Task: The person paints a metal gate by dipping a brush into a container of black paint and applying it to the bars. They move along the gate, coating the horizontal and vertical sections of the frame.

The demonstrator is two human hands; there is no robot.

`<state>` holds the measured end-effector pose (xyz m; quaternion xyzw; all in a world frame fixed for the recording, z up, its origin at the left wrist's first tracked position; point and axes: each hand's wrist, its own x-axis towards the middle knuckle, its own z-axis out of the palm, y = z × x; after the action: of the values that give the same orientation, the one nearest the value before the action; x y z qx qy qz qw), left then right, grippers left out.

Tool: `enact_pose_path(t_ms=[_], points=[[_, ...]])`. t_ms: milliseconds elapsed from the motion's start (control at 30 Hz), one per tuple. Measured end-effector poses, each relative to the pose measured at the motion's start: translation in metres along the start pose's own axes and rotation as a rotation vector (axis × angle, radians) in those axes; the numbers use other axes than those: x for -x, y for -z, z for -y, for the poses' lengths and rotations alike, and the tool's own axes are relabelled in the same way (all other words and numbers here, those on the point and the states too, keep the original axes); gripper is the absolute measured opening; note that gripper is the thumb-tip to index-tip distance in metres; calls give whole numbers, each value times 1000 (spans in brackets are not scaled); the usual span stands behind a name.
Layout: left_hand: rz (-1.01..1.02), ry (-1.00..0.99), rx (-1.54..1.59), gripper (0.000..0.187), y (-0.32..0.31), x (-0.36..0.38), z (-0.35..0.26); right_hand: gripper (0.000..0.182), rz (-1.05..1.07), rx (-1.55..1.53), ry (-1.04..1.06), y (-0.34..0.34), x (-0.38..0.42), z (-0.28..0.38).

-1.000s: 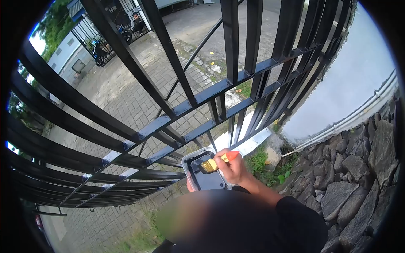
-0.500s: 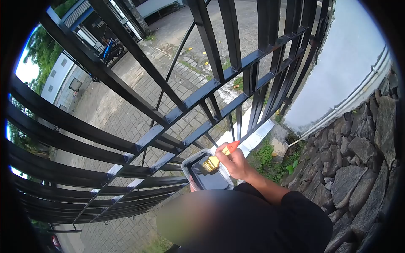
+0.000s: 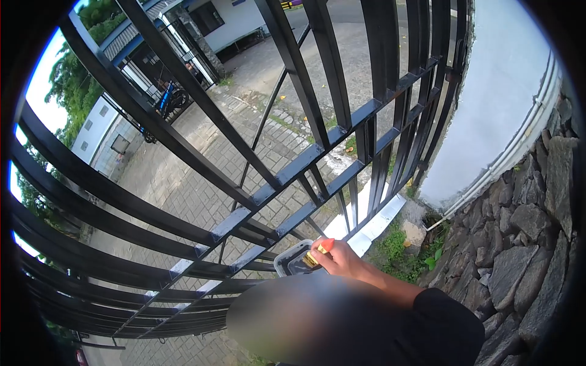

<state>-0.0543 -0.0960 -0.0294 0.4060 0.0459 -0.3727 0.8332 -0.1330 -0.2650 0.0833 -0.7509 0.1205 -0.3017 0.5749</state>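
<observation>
My right hand [image 3: 343, 261] is closed around a paintbrush [image 3: 322, 249] with a yellow handle and a red-orange end. Its bristles point down into a plastic tub [image 3: 282, 263] of dark paint, whose lower part is hidden by a blurred patch. Just beyond the tub stands a black metal gate [image 3: 299, 163] with upright bars and two crossbars, glossy along their upper faces. My left hand is out of sight.
A white strip [image 3: 372, 227] lies on the ground under the gate. To the right rise a white wall [image 3: 494, 110] with pipes and a rough stone bank [image 3: 513, 274]. Behind the bars are a paved yard [image 3: 183, 183] and a blue motorcycle [image 3: 168, 100].
My right hand has shifted slightly right and lower in the view, with the brush still over the tub. The view has tilted up, so less of the tub shows and more of the yard.
</observation>
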Motion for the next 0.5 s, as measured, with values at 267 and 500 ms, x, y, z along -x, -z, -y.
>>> enact_pose_path(t_ms=[267,500], points=[[48,54,37,51,-12,2,-3,18,70,22,42,0,-6,11],[63,42,68,51,-7,-2,1,10,-31,-2,136,-3,4,5]])
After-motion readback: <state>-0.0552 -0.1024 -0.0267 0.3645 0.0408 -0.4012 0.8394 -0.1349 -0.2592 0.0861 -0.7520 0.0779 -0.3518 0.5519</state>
